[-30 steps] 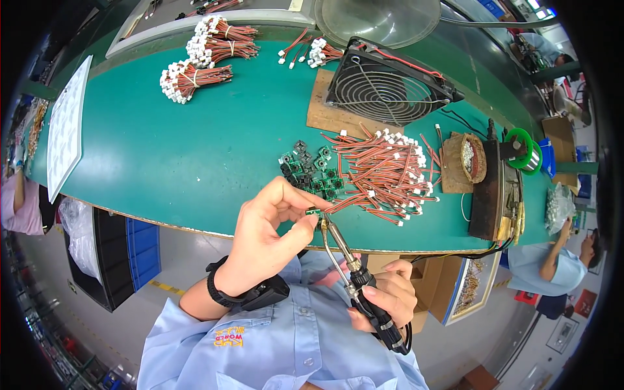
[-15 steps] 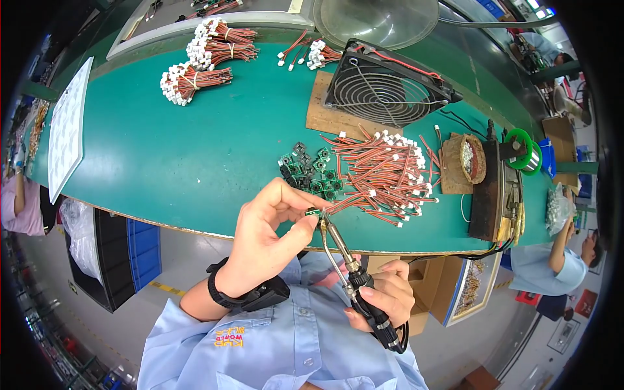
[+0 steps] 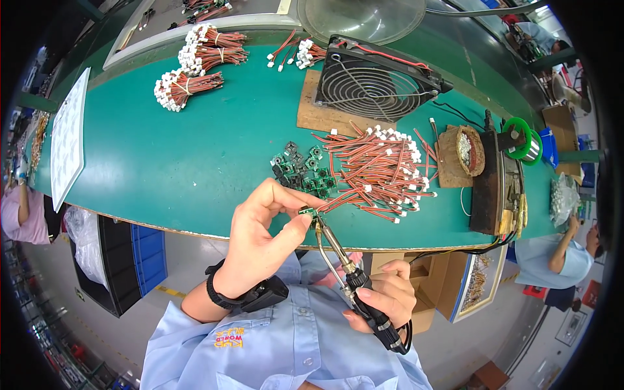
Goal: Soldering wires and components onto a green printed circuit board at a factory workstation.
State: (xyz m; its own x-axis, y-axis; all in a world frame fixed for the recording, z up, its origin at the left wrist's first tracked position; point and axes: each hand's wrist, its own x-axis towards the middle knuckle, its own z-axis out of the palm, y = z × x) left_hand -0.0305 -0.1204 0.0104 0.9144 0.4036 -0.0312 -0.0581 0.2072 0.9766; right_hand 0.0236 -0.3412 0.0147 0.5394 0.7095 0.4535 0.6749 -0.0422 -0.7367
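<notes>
My left hand (image 3: 263, 244) pinches a small green circuit board (image 3: 308, 211) between thumb and forefinger, just above the bench's near edge. In my right hand (image 3: 387, 298) is a black-handled soldering iron (image 3: 359, 281) with a thin metal tube along its shaft. Its tip meets the board or lies very close to it; the exact contact is too small to tell. Right behind the board lies a pile of red-and-black wire leads (image 3: 374, 172) with white connectors. To that pile's left sits a cluster of small green and black circuit boards (image 3: 304, 172).
A black fan (image 3: 377, 81) stands on a wooden board behind the leads. Rightward are a brown dish (image 3: 470, 153), a green solder spool (image 3: 518, 138) and a dark metal box (image 3: 487, 195). Bundled leads (image 3: 188, 88) lie far left, near a white sheet (image 3: 70, 136). Another person (image 3: 552, 260) works at right.
The view has shifted slightly, so the bench items appear a little displaced. Both hands keep their holds, and the board and iron tip appear slightly farther left.
</notes>
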